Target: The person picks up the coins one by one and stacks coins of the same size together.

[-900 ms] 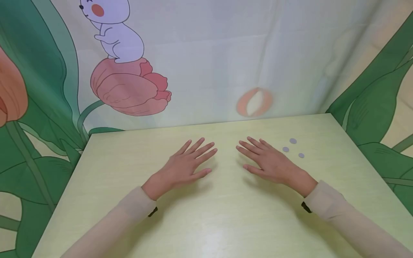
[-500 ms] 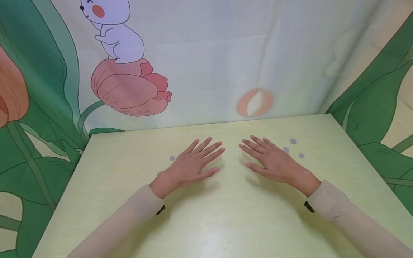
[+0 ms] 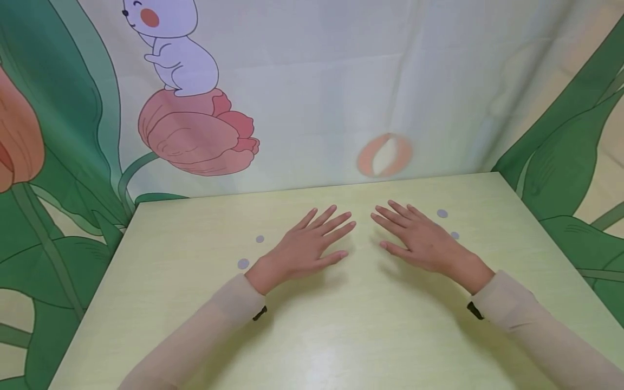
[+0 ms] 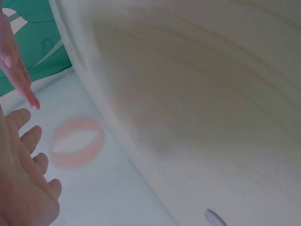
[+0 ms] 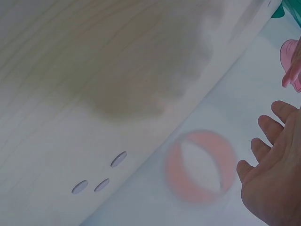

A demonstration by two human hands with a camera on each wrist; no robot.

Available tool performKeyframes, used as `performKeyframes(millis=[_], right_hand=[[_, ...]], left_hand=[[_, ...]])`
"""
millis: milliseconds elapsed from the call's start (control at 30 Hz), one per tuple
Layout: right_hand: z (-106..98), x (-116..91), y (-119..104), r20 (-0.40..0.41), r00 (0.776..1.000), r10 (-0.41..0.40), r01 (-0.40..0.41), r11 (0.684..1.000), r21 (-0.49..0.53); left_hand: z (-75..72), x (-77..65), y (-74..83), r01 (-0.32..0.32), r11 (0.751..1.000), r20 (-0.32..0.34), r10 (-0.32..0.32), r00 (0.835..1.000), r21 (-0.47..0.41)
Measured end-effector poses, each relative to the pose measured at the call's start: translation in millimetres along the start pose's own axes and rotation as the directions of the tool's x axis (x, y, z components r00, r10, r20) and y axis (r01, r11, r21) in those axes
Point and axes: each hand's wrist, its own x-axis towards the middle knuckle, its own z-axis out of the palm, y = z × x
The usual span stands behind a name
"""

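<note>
My left hand (image 3: 312,246) hovers over the table with its palm down and fingers spread, holding nothing. Facing it, my right hand (image 3: 428,244) is held the same way, fingers straight and apart, a shadow beneath it. Two small flat grey discs lie left of the left hand: a smaller disc (image 3: 260,239) and a larger disc (image 3: 243,264) near the wrist. Beyond the right hand are a far disc (image 3: 442,213) and a partly covered disc (image 3: 455,235). The right wrist view shows three discs there, including one (image 5: 118,159) that the hand hides in the head view.
The pale yellow-green wooden table (image 3: 312,346) ends at a back edge against a printed curtain (image 3: 312,97) with flowers, leaves and a white animal. Dark straps (image 3: 475,311) show under the sleeve cuffs.
Both hands have drifted right, the left one farther. Two discs at the left have come out from under the left hand, while the right hand now covers one disc on its side.
</note>
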Motion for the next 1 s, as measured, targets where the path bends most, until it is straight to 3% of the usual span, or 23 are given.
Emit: performKeyframes(millis=[367,1000], right_hand=[[-4.4,-7.4,8.6,-0.026,1.000,0.016,-0.016,1.000,0.017],[-13.3,-23.2,34.0,-0.041,0.989,0.141,-0.138,0.987,0.077]], left_hand=[[1.6,15.7,12.2,-0.004,1.000,0.013,0.004,1.000,-0.012],[3.6,46.5,27.5,0.004,0.998,-0.013,-0.005,1.000,-0.067]])
